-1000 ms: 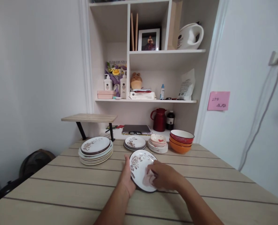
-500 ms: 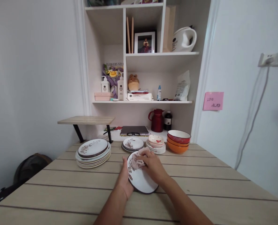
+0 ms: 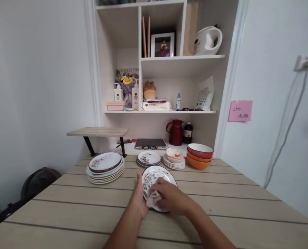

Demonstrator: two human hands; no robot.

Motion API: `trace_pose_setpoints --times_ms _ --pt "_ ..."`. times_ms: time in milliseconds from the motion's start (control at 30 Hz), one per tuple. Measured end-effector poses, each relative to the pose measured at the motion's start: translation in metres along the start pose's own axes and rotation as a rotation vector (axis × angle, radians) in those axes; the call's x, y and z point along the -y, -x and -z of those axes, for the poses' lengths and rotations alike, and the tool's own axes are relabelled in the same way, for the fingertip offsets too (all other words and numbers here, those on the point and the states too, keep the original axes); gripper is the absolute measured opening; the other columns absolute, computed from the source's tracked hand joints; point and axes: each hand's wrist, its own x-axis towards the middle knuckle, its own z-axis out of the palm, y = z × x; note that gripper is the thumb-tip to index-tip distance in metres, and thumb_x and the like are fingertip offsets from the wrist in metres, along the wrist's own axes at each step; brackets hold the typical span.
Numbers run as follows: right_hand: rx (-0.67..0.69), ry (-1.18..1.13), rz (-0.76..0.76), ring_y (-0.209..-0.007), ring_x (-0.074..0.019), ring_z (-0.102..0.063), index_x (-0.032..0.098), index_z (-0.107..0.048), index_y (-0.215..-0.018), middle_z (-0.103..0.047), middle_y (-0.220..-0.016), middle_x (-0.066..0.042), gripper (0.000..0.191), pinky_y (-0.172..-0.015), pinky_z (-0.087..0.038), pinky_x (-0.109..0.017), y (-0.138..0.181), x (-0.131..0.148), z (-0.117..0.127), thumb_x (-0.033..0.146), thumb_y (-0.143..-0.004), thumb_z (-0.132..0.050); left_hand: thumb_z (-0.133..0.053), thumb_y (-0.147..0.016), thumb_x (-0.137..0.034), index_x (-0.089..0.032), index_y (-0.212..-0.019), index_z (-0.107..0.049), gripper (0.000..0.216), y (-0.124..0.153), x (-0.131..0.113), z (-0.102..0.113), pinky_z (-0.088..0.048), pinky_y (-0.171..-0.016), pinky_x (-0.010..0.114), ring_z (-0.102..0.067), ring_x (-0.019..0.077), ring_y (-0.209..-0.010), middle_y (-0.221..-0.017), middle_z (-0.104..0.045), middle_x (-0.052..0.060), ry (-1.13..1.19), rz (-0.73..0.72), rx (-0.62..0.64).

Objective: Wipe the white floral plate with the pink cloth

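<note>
A white plate (image 3: 166,175) with a brown floral pattern and dark rim is tilted toward me above the table. My left hand (image 3: 139,197) grips its left edge, thumb up along the rim, the other fingers hidden behind it. My right hand (image 3: 169,195) is closed on a crumpled pale pink cloth (image 3: 154,199), pressed on the lower left of the plate's face. Just behind the plate is a short stack of matching small plates (image 3: 149,158). Small white dishes (image 3: 174,165) carry pinkish bowls (image 3: 174,154) with a red motif.
On the left of the wooden table (image 3: 91,211) stands a stack of larger plates (image 3: 105,173), near a small raised wooden shelf (image 3: 98,131). Stacked orange and red bowls (image 3: 199,160) stand at the right. Behind are a laptop (image 3: 150,143), glasses and a red jug (image 3: 175,132).
My right hand has moved the cloth from the plate's upper part down to its lower left, uncovering the upper pattern. My left hand keeps its grip. The view has shifted slightly.
</note>
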Motion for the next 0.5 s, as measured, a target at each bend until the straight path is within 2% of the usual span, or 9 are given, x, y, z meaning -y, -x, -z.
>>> trace_pose_setpoints --times_ms 100,233,333,433,500 --pt "-0.215 0.014 0.031 -0.096 -0.0189 -0.049 0.028 -0.064 -0.099 -0.054 -0.105 -0.003 0.032 -0.082 -0.035 -0.029 -0.021 0.004 -0.008 0.017 -0.069 -0.061 -0.047 -0.076 -0.062 -0.011 -0.123 -0.053 0.069 0.002 0.0 -0.002 -0.043 -0.092 0.045 -0.061 0.0307 -0.101 -0.107 -0.067 0.017 -0.019 -0.041 -0.039" --pt "-0.358 0.136 -0.147 -0.106 -0.023 -0.045 0.033 -0.062 -0.107 -0.052 -0.115 -0.004 0.033 -0.088 -0.031 -0.035 -0.031 -0.012 -0.001 0.025 -0.075 -0.06 -0.045 -0.076 -0.064 -0.013 -0.123 -0.053 0.069 -0.001 0.002 -0.001 -0.042 -0.093 0.045 -0.061 0.0308 -0.101 -0.109 -0.066 0.016 -0.056 -0.078 -0.102" --pt "-0.307 0.21 -0.273 -0.104 -0.0242 -0.047 0.03 -0.062 -0.109 -0.054 -0.113 -0.007 0.034 -0.083 -0.033 -0.034 -0.016 -0.028 0.012 0.028 -0.076 -0.058 -0.043 -0.074 -0.067 -0.011 -0.124 -0.052 0.075 -0.004 0.003 0.0 -0.041 -0.093 0.046 -0.059 0.0321 -0.105 -0.112 -0.065 0.018 -0.069 -0.059 -0.116" --pt "-0.129 0.199 -0.354 -0.089 -0.021 -0.054 0.026 -0.064 -0.099 -0.058 -0.099 -0.006 0.027 -0.07 -0.035 -0.028 0.005 -0.033 0.02 0.026 -0.073 -0.057 -0.045 -0.072 -0.069 -0.012 -0.126 -0.051 0.078 -0.004 0.002 0.001 -0.041 -0.094 0.046 -0.057 0.0323 -0.108 -0.115 -0.063 0.018 -0.052 -0.035 -0.088" --pt "-0.011 0.154 -0.31 -0.08 -0.0181 -0.054 0.025 -0.064 -0.094 -0.059 -0.092 -0.003 0.024 -0.065 -0.034 -0.026 0.013 -0.027 0.018 0.027 -0.071 -0.058 -0.045 -0.072 -0.068 -0.013 -0.126 -0.05 0.077 -0.003 0.002 0.001 -0.041 -0.094 0.046 -0.057 0.0319 -0.108 -0.116 -0.063 0.017 -0.041 -0.027 -0.06"
